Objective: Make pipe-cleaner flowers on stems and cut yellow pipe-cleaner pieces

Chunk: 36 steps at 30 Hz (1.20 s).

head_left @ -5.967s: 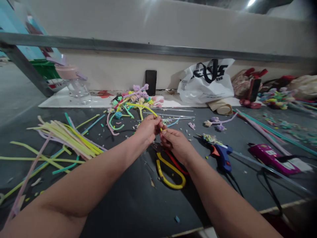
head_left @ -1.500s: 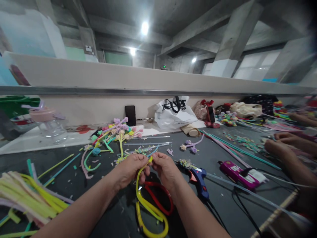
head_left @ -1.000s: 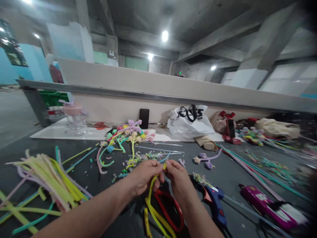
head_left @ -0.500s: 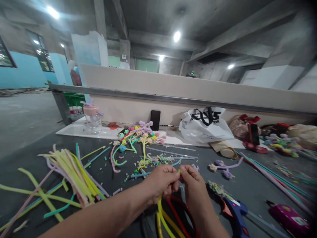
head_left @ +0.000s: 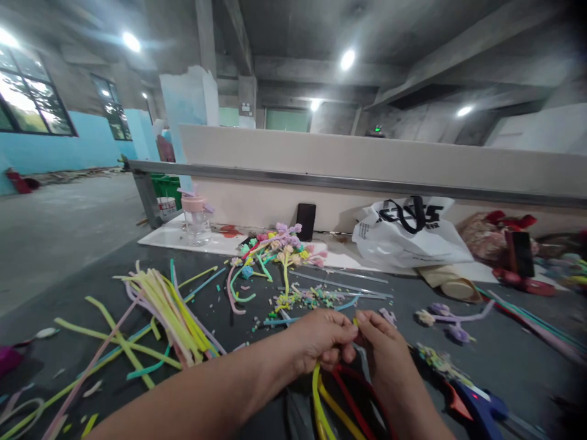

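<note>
Low in the middle of the view, my left hand (head_left: pixel 323 343) and my right hand (head_left: pixel 384 347) meet fingertip to fingertip, both pinched on the top end of a yellow pipe cleaner (head_left: pixel 317 397). The pipe cleaner hangs down from the pinch and leaves the frame below. Under my hands lie scissors with red and yellow loop handles (head_left: pixel 348 400) on the dark table (head_left: pixel 238 354). A heap of yellow, green and lilac pipe cleaners (head_left: pixel 169 311) lies to the left of my left forearm.
A bunch of finished pipe-cleaner flowers (head_left: pixel 279 250) and coloured scraps lie ahead. A blue glue gun (head_left: pixel 477 406) lies at lower right, a white plastic bag (head_left: pixel 408 235), a black phone (head_left: pixel 306 221) and a clear jar with pink lid (head_left: pixel 196 215) stand along the back wall.
The camera has swung left and upward, so the table and my hands sit lower in view. My hands stay pinched together on the yellow pipe cleaner.
</note>
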Motion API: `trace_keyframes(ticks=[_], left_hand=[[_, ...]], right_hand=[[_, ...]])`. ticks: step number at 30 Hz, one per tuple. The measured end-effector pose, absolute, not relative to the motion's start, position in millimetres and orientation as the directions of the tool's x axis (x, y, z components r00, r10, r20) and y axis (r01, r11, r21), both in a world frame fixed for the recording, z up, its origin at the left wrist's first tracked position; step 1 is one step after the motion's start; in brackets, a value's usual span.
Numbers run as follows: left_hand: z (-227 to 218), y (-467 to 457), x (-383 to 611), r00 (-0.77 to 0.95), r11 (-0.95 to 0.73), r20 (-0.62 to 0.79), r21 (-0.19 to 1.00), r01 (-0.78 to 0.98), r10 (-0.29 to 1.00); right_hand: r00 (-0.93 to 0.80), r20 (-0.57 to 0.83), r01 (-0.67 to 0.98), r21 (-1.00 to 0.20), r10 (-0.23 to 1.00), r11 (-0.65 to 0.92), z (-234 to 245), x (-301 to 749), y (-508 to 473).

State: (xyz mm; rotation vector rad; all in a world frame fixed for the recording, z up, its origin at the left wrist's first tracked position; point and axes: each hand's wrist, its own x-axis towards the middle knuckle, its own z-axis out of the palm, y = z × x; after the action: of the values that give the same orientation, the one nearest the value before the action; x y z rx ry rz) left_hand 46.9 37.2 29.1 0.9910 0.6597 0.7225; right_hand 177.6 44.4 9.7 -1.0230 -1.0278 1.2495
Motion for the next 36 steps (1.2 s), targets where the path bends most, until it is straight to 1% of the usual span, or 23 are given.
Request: trace_keyframes(ticks=[5,9,12,17,21,23,28,32,36], left_hand=[[23.6,37.8,49.1,0.610,0.370,-0.170,0.903,-0.218,0.774],[24.5,36.9,52.2,0.560,0.357,-0.180,0.907,-0.223,0.809],[25.3,36.2,52.5,0.493,0.313,-0.158,0.917,-0.248,0.856],[21.3,37.2,52.9,0.504,0.277,-0.121,0.929,-0.246,0.855],[14.4,41.1,55.6,0.379,0.180,-0.086,0.959,-0.220,0.921],[12.8,41.8,56.7,0.353,0.170,-0.096,0.968,-0.186,0.931],[16.2,38.4,57.4,0.398,0.130,-0.092,0.989,-0.070,0.913],[17.8,36.1,58.8,0.405,0.132,-0.087,0.988,-0.085,0.910],[16.1,34.3,60.8,0.401,0.144,-0.089,0.984,-0.109,0.912]], right_hand=[[0.031,0.013,-0.244,-0.970,0.999,0.021,6.9,178.6,44.4],[0.058,0.005,-0.257,-0.966,0.998,0.020,5.4,181.2,47.6],[0.063,0.012,-0.238,-0.971,0.998,0.026,3.6,182.5,50.1],[0.078,0.015,-0.224,-0.974,0.997,0.032,2.7,182.6,50.8],[0.115,0.065,-0.154,-0.985,0.991,0.083,5.0,180.7,49.8],[0.117,0.068,-0.130,-0.988,0.991,0.083,6.1,179.1,48.9],[0.105,0.013,-0.154,-0.988,0.994,0.029,8.3,175.5,45.3],[0.126,0.013,-0.164,-0.986,0.992,0.033,11.4,173.8,42.7],[0.128,-0.004,-0.208,-0.978,0.992,0.023,12.4,172.9,40.9]])
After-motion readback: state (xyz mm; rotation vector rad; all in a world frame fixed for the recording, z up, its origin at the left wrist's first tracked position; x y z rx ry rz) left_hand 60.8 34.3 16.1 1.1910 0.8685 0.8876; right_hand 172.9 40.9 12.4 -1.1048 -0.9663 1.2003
